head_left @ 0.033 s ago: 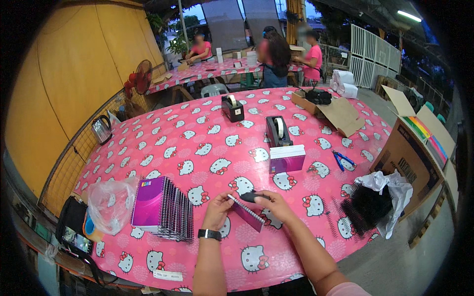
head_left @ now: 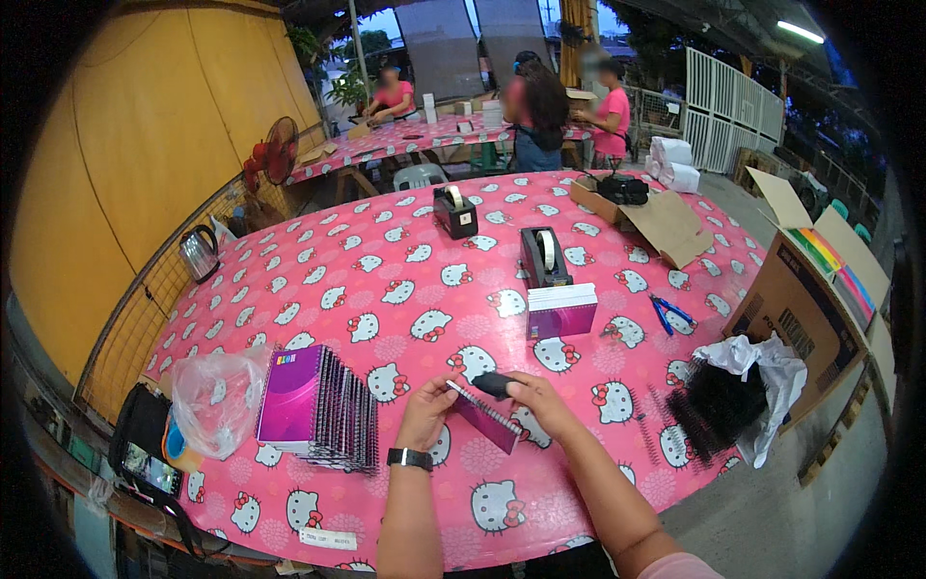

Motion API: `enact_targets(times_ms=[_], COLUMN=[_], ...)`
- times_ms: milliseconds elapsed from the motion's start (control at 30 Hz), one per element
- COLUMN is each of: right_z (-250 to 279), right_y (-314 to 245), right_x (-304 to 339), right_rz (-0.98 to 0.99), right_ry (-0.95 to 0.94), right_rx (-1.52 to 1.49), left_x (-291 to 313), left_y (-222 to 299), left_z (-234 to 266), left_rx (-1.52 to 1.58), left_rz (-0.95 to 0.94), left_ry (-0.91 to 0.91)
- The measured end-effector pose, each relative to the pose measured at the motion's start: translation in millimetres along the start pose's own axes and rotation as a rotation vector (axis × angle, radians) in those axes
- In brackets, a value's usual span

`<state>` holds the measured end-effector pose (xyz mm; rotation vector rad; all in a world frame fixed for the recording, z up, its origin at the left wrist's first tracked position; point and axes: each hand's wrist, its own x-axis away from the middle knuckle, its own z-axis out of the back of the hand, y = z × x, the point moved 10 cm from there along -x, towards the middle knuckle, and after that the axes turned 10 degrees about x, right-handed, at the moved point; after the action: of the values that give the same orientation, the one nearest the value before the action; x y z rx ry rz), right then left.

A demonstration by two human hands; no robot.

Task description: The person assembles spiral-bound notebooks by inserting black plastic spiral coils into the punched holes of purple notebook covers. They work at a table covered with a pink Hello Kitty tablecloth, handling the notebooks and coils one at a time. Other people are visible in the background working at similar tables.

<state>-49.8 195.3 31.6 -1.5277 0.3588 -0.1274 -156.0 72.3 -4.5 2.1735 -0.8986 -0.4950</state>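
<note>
Near the front middle of the table, my left hand [head_left: 425, 415] is closed on the upper left end of a purple notebook [head_left: 482, 423], which is tilted with its edge of binding holes facing up. My right hand [head_left: 542, 405] is closed around a small black object [head_left: 493, 384] just above that edge; its exact kind is unclear. To the left stands a stack of purple spiral-bound notebooks [head_left: 292, 394] with black coils. On the right, a heap of loose black binding coils [head_left: 716, 410] lies on white paper [head_left: 783, 386].
Ahead are two tape dispensers [head_left: 454, 214] and a pile of purple-covered pads [head_left: 561, 318]. Blue-handled pliers [head_left: 670, 314] lie farther right, near a large carton [head_left: 796, 318]. A plastic bag [head_left: 214, 400] and a kettle [head_left: 200, 253] sit left. Several people work at a far table [head_left: 386, 145].
The black object in my right hand has shifted very slightly along the notebook's edge, and the notebook has tilted a little. My left hand stays nearly in place.
</note>
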Motion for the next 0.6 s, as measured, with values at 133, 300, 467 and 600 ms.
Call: enact_targets(times_ms=[133, 300, 467, 600], right_z=[-23, -21, 30, 55], right_y=[-6, -13, 8, -36], right_x=[15, 6, -2, 17], right_rz=[-0.292, 0.004, -0.018, 0.109], right_ry=[-0.044, -0.107, 0.192, 0.483], right_rx=[0.262, -0.062, 0.718, 1.105], left_x=[7, 1, -1, 2], left_y=[-3, -11, -10, -18], left_z=[13, 3, 1, -7], left_rx=[-0.023, 0.004, -0.084, -0.138], left_rz=[0.033, 0.042, 0.037, 0.093], left_ry=[0.015, 0.007, 0.004, -0.022])
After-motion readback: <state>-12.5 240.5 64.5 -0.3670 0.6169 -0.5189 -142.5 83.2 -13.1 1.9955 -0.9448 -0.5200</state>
